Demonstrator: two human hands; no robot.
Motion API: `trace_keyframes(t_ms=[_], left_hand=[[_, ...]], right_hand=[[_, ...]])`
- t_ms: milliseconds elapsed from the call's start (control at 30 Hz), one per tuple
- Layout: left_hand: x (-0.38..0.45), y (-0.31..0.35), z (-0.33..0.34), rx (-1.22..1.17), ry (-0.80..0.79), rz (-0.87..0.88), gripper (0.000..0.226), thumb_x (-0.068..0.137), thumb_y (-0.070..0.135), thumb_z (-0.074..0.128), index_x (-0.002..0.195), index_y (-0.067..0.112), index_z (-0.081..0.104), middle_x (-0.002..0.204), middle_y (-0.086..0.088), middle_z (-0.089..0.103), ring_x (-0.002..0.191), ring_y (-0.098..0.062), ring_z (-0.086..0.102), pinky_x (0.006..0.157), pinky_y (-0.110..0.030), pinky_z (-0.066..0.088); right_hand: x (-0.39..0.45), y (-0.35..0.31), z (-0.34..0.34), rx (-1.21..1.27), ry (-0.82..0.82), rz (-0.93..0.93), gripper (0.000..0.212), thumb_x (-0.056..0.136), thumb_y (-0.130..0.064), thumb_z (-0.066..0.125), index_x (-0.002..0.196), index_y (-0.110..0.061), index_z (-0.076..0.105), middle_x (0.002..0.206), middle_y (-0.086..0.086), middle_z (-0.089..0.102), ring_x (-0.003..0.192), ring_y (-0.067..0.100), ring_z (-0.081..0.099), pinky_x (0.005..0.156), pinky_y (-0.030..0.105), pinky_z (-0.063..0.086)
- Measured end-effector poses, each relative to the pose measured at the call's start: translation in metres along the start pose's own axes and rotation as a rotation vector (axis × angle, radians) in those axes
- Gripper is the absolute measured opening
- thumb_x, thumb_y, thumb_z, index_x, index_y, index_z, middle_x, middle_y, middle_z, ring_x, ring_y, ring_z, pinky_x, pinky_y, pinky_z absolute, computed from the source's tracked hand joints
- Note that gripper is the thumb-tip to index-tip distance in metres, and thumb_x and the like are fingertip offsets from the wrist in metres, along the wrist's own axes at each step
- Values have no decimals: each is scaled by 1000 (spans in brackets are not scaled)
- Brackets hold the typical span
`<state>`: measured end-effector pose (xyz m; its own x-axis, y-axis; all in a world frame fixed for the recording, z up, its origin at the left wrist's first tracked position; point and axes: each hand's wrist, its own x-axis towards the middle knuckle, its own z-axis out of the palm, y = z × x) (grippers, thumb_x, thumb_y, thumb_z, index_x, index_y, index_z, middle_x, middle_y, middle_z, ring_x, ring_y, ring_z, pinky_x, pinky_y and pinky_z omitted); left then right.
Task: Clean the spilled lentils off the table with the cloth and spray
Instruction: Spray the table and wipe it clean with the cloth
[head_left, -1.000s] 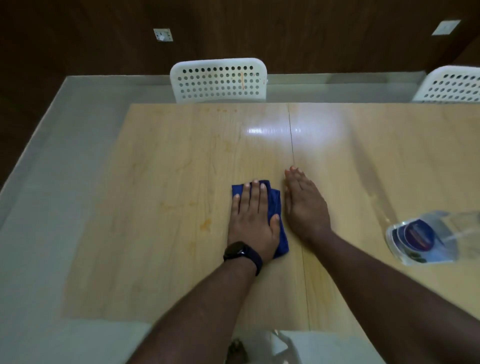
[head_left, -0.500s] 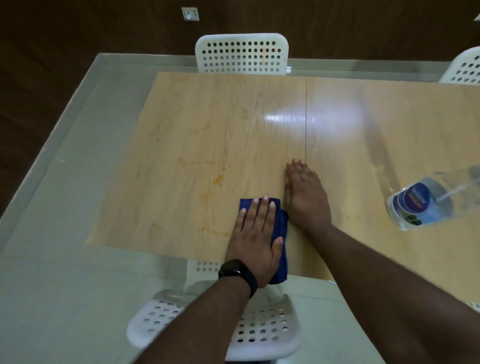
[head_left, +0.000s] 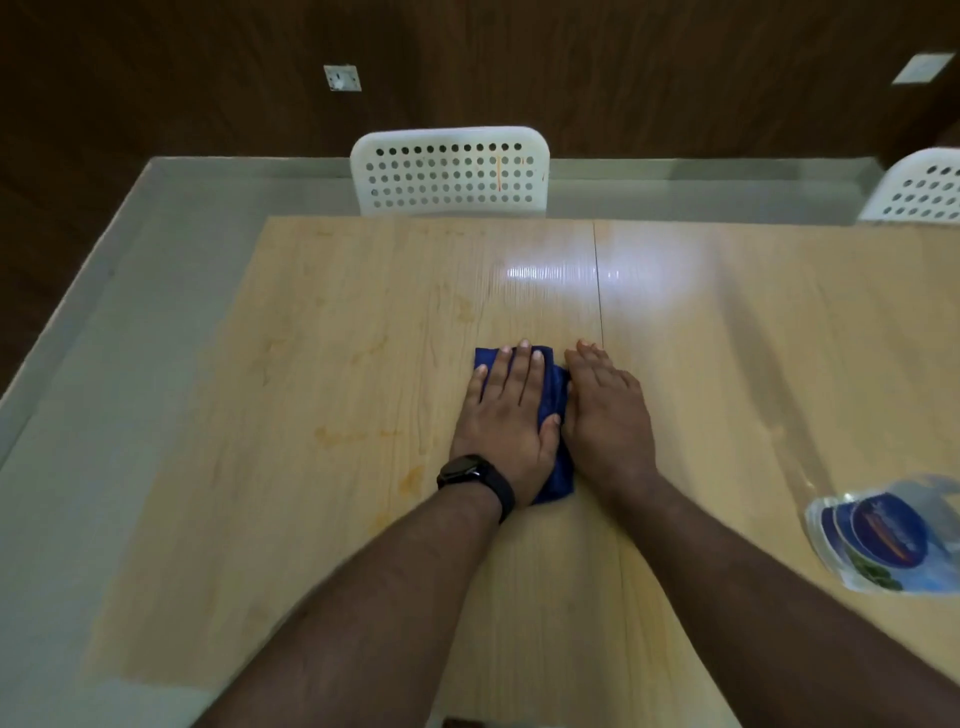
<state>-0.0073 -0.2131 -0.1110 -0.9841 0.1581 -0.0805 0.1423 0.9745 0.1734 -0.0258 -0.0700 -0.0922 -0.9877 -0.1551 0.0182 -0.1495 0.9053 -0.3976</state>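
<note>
A: While the yellowish smears (head_left: 358, 435) sit out on the left of the bench (head_left: 727, 364), it's the wiping step we're watching. No loose lentils that I can make out, only stains.

B: Agreed. Just right of those marks, the left hand (head_left: 506, 421), the one with a dark watch (head_left: 475, 480) on its wrist, is pressed flat on the blue cloth (head_left: 556, 410). Its fingers (head_left: 530, 374) are stretched out and spread, palm down. That's pinning the cloth, not gripping it.

A: And the cloth itself?

B: Folded small, near the middle of the bench, mostly hidden under that palm. Blue shows past the fingertips and along the thumb side.

A: Next over, the right hand (head_left: 608, 421). Flat on the bare wood, fingers straight and together, holding nothing, its edge touching the cloth.

B: Steadying, I'd say. Far right, a clear bottle (head_left: 883, 535) with a blue label lies blurred at the edge, well apart from both hands. Whether it's the spray, I can't tell.

A: So the next move?

B: By my reckoning, push the cloth leftwards over those smears with steady pressure. If they hold, that bottle may be wanted.
</note>
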Motion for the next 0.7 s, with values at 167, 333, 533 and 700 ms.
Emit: trace_keyframes(t_ms=[167,333,533,700], left_hand=[[69,-21,-11,-12,-3,10,75,102,51,14,166,16,-6,174,-1,-11,160,-18,-12,130,-45,-2],[157,-38,-24,17,3,56,74,103,51,16,167,16,0,175,-2,-3,161,-20,-3,130,-44,0],[229,-41,-33,29,6,-26,73,106,50,22,167,13,4,175,-5,4,161,-22,3,130,-45,3],[147,-23,-31,-59,14,-246,74,106,49,18,165,11,-6,174,-10,-6,161,-27,-5,130,-49,2]], right_hand=[[81,8,-1,12,52,48,53,108,-28,31,159,-14,41,166,7,38,156,20,29,128,40,21],[86,4,4,-3,44,49,54,111,-28,37,163,-16,32,170,5,30,159,17,20,131,37,13],[91,8,7,-17,29,53,55,112,-33,34,165,-22,26,172,0,23,160,13,13,130,33,7],[89,7,5,-27,-15,56,57,111,-33,35,165,-21,24,173,-1,19,160,12,8,130,34,8]])
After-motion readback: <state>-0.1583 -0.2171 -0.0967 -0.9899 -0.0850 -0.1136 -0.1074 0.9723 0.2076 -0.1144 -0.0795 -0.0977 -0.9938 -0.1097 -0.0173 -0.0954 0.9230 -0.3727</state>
